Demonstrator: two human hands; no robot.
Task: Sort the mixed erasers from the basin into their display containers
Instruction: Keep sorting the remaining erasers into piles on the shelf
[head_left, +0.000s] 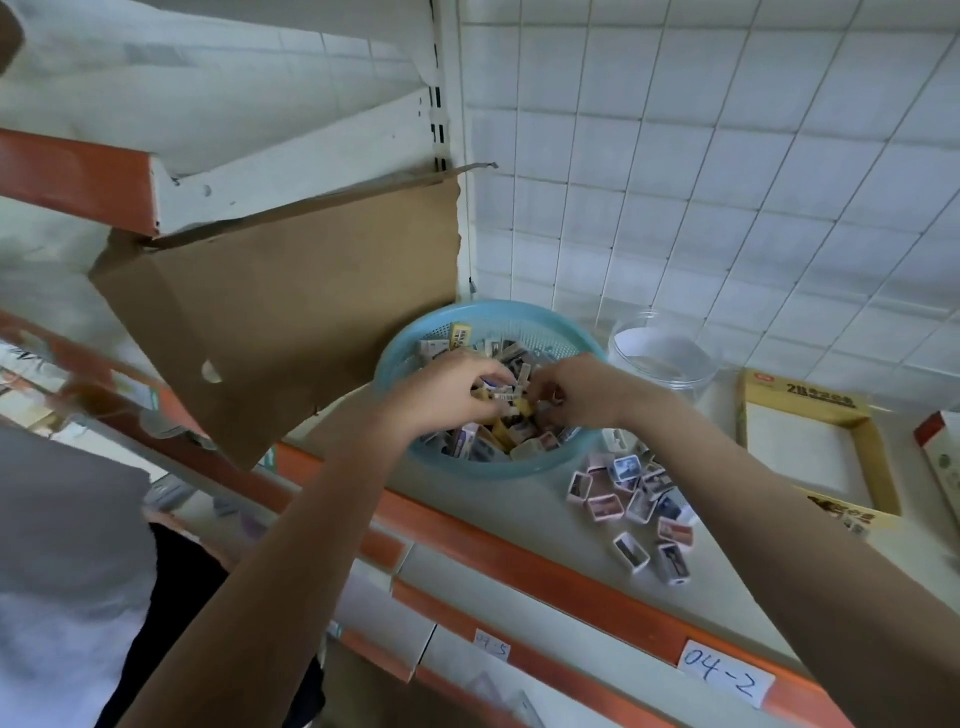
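Basin: perforated plastic, smooth, holding erasers in printed paper sleeves. Left of the basin, a matt brown cardboard sheet with rough torn edges; right of it, a clear glossy plastic jar.

A round blue mesh basin holds a heap of mixed small erasers, with a loose pile of pink-edged ones just beside it, near a clear open jar and a shallow yellow box.
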